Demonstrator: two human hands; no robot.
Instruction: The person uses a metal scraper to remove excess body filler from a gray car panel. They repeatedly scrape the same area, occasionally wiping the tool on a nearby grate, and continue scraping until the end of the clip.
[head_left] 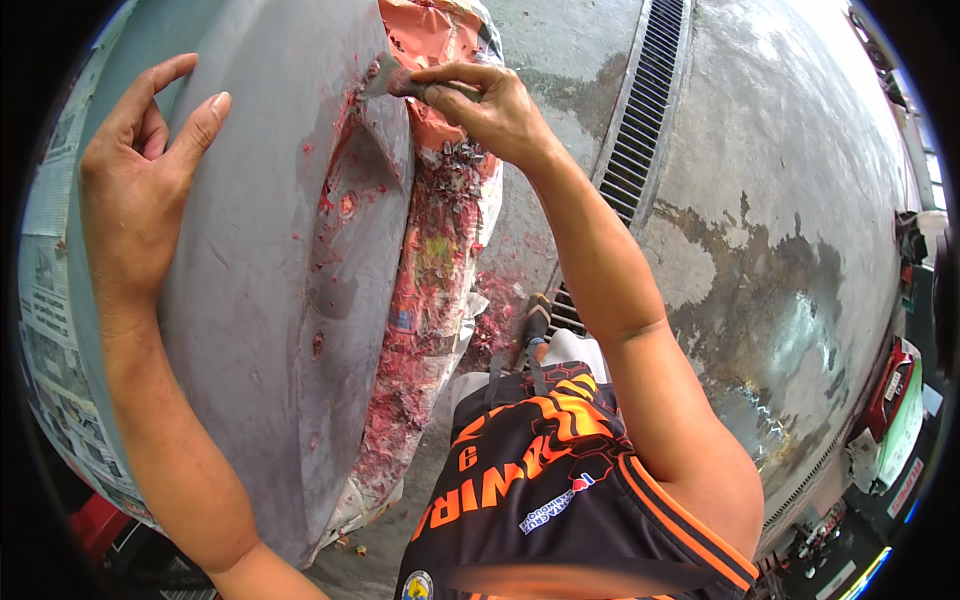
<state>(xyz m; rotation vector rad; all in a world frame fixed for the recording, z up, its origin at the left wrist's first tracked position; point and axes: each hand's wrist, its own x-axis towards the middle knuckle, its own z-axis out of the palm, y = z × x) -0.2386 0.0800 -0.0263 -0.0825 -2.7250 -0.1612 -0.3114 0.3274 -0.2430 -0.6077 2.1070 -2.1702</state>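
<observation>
My right hand (pixel 500 112) is closed round the handle of a putty knife (pixel 402 84), a short-handled scraper with red stains. Its blade lies against the edge of a large grey car body panel (pixel 250 230), near a seam with red flakes. My left hand (pixel 135 190) is over the panel's left part, thumb and fingers apart, with nothing in it; whether it touches the surface I cannot tell. Red residue and small pits mark a recessed area (pixel 355 200) of the panel below the blade.
Masking paper (pixel 425 260) covered in red scrapings runs along the panel's right edge. Newspaper (pixel 50 290) covers the far left side. A metal floor grate (pixel 645 110) crosses the concrete floor (pixel 790 130), which has dark wet patches. Red and black items (pixel 890 390) stand at the right.
</observation>
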